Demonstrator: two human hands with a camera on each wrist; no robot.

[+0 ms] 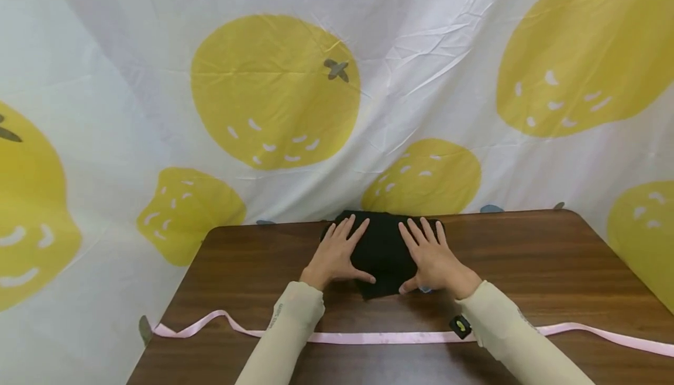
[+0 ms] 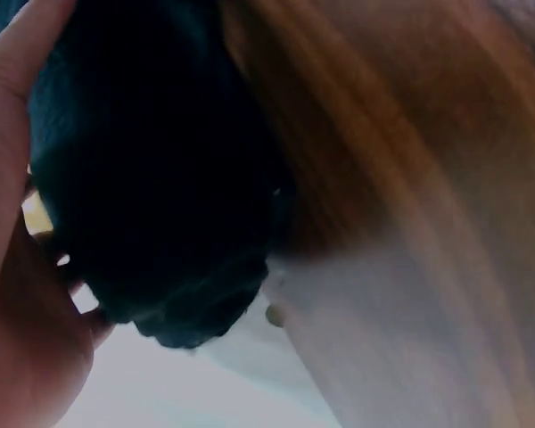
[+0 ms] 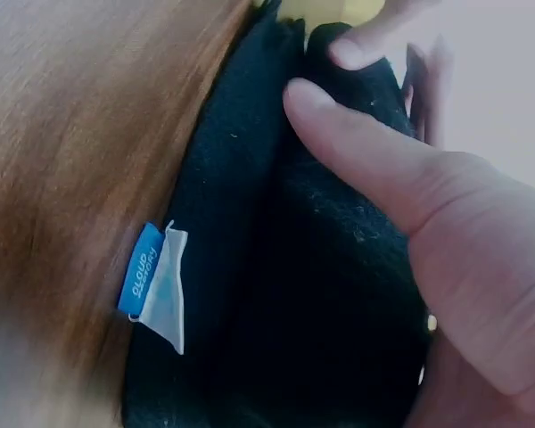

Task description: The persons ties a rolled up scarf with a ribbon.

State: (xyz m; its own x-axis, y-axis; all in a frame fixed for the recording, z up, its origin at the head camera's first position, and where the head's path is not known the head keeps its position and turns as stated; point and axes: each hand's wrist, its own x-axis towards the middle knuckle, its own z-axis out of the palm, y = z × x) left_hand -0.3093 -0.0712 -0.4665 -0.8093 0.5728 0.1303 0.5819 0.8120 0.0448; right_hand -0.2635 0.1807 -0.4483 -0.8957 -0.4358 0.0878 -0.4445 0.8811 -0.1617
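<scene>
A black folded cloth point(image 1: 387, 256) lies at the far edge of the wooden table, in the middle of the head view. My left hand point(image 1: 337, 257) rests on its left side with fingers spread and pointing away. On the right side lies my right hand point(image 1: 437, 261), also with spread fingers. In the left wrist view, the dark fabric point(image 2: 160, 178) bulges beside the left thumb. The right wrist view shows a blue tag point(image 3: 144, 267) and a white label point(image 3: 168, 299) at the cloth's edge, with the right thumb point(image 3: 357, 147) over the fabric.
A pink ribbon point(image 1: 389, 338) runs across the table point(image 1: 526, 262) nearer to me, passing under both forearms. Behind the table hangs a white curtain point(image 1: 411, 81) with yellow fruit prints. A small black device point(image 1: 460, 326) sits at the right sleeve.
</scene>
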